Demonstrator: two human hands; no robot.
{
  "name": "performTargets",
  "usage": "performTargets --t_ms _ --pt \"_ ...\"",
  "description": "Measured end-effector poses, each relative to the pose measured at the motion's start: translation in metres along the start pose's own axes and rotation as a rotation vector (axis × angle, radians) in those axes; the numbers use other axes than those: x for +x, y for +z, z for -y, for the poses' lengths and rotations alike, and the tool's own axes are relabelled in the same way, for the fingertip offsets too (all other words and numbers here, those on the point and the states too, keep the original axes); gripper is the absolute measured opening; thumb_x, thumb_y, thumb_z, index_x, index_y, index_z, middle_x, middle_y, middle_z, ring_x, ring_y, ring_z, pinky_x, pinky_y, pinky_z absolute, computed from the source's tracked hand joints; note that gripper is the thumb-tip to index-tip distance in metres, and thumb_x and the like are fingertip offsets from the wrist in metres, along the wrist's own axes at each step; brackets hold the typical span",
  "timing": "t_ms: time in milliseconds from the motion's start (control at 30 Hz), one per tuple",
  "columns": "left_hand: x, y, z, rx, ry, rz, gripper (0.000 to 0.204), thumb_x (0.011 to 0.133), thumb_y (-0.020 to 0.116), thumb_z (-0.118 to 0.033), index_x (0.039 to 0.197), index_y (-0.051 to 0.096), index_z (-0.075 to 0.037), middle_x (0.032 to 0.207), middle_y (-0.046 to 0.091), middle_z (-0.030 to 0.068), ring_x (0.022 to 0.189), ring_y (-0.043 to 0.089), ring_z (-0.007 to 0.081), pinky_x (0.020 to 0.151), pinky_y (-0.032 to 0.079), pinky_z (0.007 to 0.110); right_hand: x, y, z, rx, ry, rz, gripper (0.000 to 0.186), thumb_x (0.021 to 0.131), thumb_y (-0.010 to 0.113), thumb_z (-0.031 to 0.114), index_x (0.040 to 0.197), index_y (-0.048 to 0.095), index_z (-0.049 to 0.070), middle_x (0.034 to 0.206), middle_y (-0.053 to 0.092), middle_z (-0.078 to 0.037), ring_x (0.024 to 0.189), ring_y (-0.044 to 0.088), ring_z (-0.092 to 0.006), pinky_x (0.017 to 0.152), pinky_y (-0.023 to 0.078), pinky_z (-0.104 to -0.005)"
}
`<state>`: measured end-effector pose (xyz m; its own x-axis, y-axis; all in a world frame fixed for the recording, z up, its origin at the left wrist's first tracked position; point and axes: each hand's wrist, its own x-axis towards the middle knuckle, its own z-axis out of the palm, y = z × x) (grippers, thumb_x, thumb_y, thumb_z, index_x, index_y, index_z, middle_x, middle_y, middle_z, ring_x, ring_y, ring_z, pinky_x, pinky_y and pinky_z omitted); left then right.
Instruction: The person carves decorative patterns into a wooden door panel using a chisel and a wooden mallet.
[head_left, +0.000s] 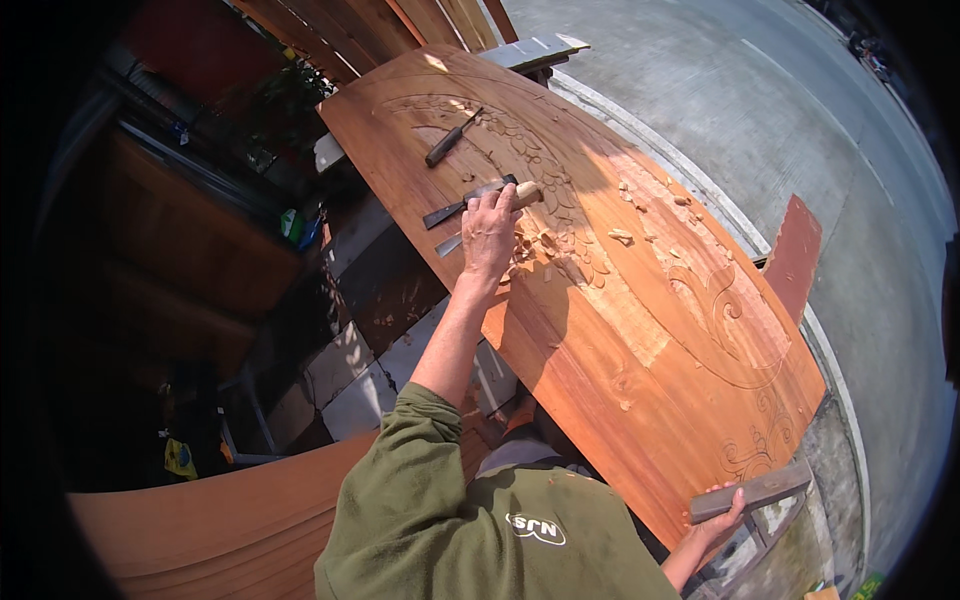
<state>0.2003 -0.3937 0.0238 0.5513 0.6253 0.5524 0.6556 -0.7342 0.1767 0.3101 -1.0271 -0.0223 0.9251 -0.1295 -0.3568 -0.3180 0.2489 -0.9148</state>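
Note:
My left hand point(488, 235) is closed around the pale wooden handle point(527, 194) of a chisel, low over a carved wooden panel point(590, 340). A flat metal blade point(449, 244) shows on the other side of that hand and seems to belong to the same chisel. Right beside my fingers lies a dark-handled chisel point(465, 202), partly covered by the hand. Farther up the panel rests another dark-handled chisel point(453, 138). At the panel's near right corner, my right hand point(720, 515) grips a long squared wooden block point(760, 491); its fingers wrap the near end.
Curled wood shavings point(535, 243) and loose chips point(621, 236) lie over the leaf and scroll carving. Wooden boards point(360, 30) stand beyond the panel's far end. A reddish board point(793, 255) juts out at the right, beside the paved road point(850, 200). More wood point(200, 530) is at lower left.

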Motion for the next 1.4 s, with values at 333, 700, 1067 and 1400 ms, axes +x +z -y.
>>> performTargets --t_ms 333,700,1067,1400 --pt "0.101 0.094 0.15 -0.124 -0.032 0.224 0.04 0.092 0.081 -0.024 0.13 0.072 -0.012 0.12 0.069 0.0172 0.126 0.061 0.0391 0.103 0.053 0.049 -0.015 0.033 -0.016 0.035 -0.107 -0.251 0.058 0.099 0.069 0.038 0.146 0.054 0.007 0.101 0.062 -0.008 0.081 0.061 -0.0187 0.069 0.053 -0.0326" --pt "0.164 0.109 0.26 0.214 -0.192 0.374 0.049 0.095 0.076 -0.045 0.123 0.066 -0.006 0.111 0.072 0.0238 0.107 0.068 0.0454 0.096 0.055 0.053 -0.021 0.055 -0.019 0.074 -0.144 -0.24 0.058 0.1 0.069 0.037 0.149 0.053 0.01 0.1 0.064 -0.005 0.08 0.061 -0.0171 0.071 0.053 -0.0327" --pt "0.08 -0.029 0.051 -0.306 0.127 -0.051 0.037 0.101 0.076 -0.027 0.126 0.067 0.0 0.108 0.073 0.0198 0.097 0.072 0.0398 0.085 0.058 0.047 -0.016 0.038 -0.018 0.115 -0.109 -0.239 0.042 0.096 0.072 0.036 0.119 0.063 0.002 0.097 0.064 -0.01 0.08 0.066 -0.0217 0.069 0.056 -0.0377" --pt "-0.164 -0.156 -0.186 -0.593 0.189 0.2 0.033 0.093 0.084 -0.011 0.123 0.072 -0.003 0.103 0.072 0.0153 0.09 0.073 0.0325 0.074 0.061 0.041 -0.016 0.034 -0.017 0.206 -0.101 -0.13 0.045 0.089 0.081 0.031 0.113 0.06 0.0 0.096 0.064 -0.011 0.074 0.068 -0.0247 0.062 0.058 -0.0396"
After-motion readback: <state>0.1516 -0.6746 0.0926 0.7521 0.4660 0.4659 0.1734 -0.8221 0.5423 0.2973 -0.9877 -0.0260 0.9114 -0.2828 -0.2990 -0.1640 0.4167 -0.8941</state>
